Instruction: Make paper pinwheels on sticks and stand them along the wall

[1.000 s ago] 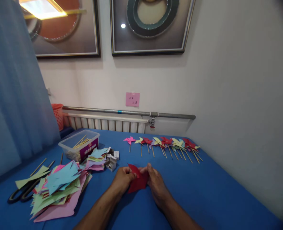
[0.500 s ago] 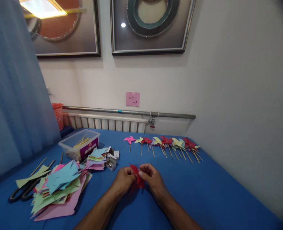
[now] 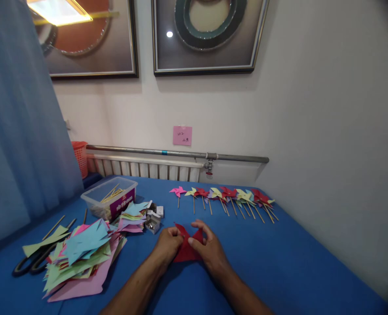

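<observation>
Between my hands is a piece of red paper with cut, pointed corners, held just above the blue table. My left hand pinches its left side between thumb and fingers. On the other side, my right hand grips the paper near its right corner, thumb pressed on the front and fingers behind. Beyond the hands lies a row of finished paper pinwheels on thin sticks, in pink, yellow, red and other colours.
At left, a pile of cut coloured paper partly covers black-handled scissors. A clear plastic tub holds wooden sticks. Small open boxes stand beside a smaller paper stack. A wall bounds the table's right and far sides.
The red paper, folded narrow between my fingers before, is now spread wider and flatter. My right hand's fingers have lifted slightly; both hands stay in about the same place.
</observation>
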`<state>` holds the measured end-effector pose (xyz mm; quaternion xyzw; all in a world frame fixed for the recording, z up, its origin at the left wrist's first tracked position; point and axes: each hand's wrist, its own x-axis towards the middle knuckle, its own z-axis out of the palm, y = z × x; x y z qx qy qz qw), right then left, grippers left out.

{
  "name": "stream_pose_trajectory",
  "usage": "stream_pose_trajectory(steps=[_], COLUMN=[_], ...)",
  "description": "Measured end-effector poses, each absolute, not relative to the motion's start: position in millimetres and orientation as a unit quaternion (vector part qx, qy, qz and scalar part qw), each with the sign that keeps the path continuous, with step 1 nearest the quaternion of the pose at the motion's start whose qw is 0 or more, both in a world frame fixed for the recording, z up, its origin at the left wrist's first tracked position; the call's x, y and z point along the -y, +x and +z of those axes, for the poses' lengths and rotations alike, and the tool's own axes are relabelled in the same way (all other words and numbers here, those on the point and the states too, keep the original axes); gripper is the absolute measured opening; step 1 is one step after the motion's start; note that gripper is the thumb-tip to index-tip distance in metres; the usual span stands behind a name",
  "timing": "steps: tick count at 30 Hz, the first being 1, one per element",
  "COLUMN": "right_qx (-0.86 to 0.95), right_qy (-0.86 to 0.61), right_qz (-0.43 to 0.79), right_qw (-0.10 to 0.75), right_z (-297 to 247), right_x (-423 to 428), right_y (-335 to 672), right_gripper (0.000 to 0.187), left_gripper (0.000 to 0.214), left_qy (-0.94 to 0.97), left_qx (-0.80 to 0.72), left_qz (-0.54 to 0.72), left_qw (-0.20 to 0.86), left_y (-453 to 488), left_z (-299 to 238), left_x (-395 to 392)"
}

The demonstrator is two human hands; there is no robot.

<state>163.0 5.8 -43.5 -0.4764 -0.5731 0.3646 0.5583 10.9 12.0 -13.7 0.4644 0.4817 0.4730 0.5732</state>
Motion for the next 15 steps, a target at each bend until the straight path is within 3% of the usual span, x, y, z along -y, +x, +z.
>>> stream_pose_trajectory(steps=[3, 8, 15], right_qx=[0.567, 0.569, 0.551], right_qy=[-0.467, -0.396, -0.416], right_qz=[0.396, 0.486, 0.483], right_qw=[0.550, 0.532, 0.540], right_z=[-40.3, -28.3, -25.4], right_x=[-4.1, 4.9, 3.8], right_y=[161.5, 157.7, 159.7], right_gripper=[0.038, 0.047, 0.045], left_gripper=[0.013, 0.021, 0.025], left_qy=[0.461, 0.429, 0.417], left_qx=[-0.472, -0.443, -0.466], left_qz=[0.478, 0.487, 0.480], left_qw=[0.580, 0.619, 0.615], left_y=[9.5, 8.1, 9.6], left_z=[-14.3, -13.3, -6.2], left_x=[-13.0, -10.2, -6.2])
